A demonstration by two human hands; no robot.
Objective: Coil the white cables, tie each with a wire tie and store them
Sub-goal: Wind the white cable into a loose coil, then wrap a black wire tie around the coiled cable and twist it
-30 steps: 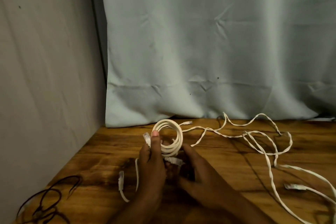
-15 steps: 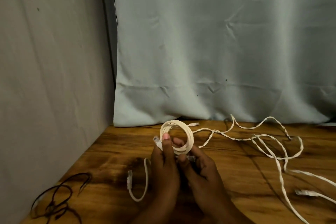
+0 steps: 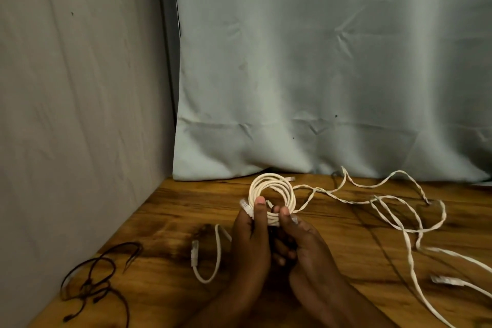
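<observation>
Wood-grain table [image 3: 332,242], glossy and dark-streaked, meets a creased pale grey curtain [image 3: 319,74] at the back. We hold a round coil [image 3: 271,189] of white cable upright above the table centre. Our left hand [image 3: 250,239] pinches the coil's lower left side, thumb on top, a clear plug jutting beside it. Our right hand [image 3: 306,245] pinches the lower right side, fingers curled. A short tail with a plug [image 3: 195,253] curves left. More flat, twisted white cable [image 3: 407,224] sprawls loose on the right. Thin black wire ties [image 3: 98,285] tangle at near left.
</observation>
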